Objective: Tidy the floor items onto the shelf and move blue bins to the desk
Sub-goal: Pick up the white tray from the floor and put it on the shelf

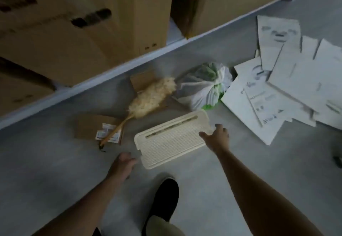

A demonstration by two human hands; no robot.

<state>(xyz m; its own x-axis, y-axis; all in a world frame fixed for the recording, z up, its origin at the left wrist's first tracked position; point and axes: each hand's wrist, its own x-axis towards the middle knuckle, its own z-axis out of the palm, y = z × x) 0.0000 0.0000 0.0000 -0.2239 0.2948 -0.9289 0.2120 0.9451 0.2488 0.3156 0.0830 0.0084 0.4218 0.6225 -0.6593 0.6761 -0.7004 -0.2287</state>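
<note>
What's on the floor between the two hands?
In the head view, the cream slatted tray lies between the left hand and the right hand, each at one of its ends.

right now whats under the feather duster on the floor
The feather duster lies across two flat cardboard pieces: its fluffy head on one, its wooden handle over a labelled one. What the head hides beneath it cannot be seen.

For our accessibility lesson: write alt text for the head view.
Both hands, left hand and right hand, reach the ends of a cream slatted tray on the floor. A duster, bag and papers lie beyond.
</note>
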